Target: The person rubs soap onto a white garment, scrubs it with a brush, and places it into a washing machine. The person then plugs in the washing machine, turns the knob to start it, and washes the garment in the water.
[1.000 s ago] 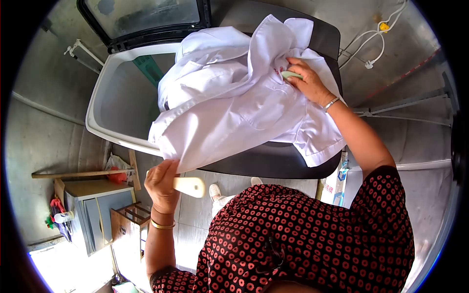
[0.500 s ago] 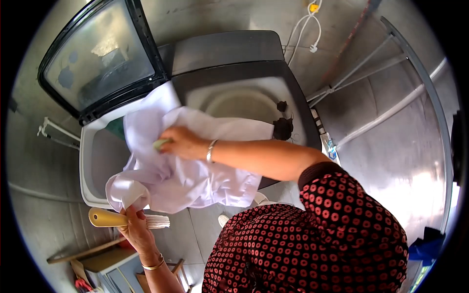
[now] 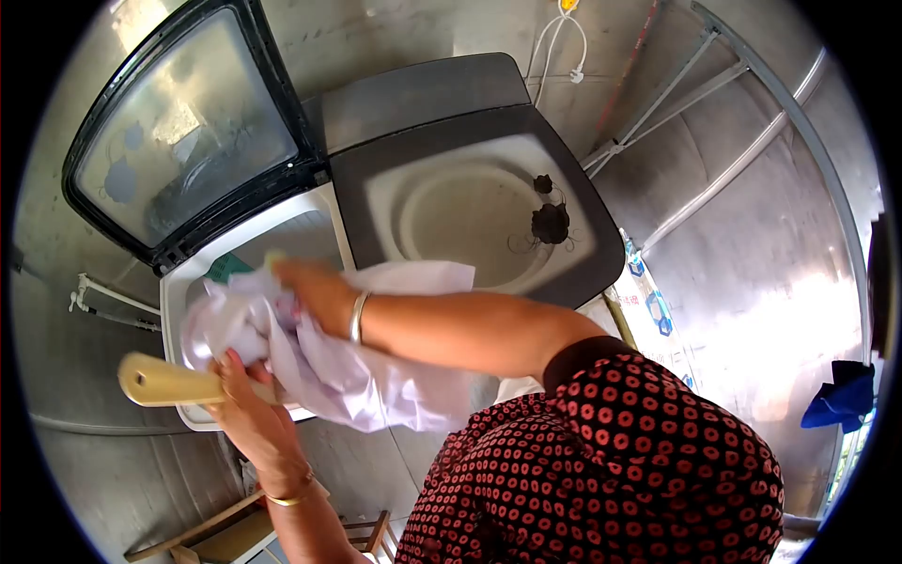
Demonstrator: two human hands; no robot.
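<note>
White cloth [image 3: 385,381] hangs bunched over the near side of the open tub [image 3: 170,320], at left, in the head view. The left grip [image 3: 249,414] closes round a yellow handle [image 3: 174,383] and cloth; the right grip [image 3: 319,293] pinches a pale green piece [image 3: 273,257] (blurred). The step looks like gathering and turning the cloth; the next move calls for a firm left hold, handle clear of the folds
</note>
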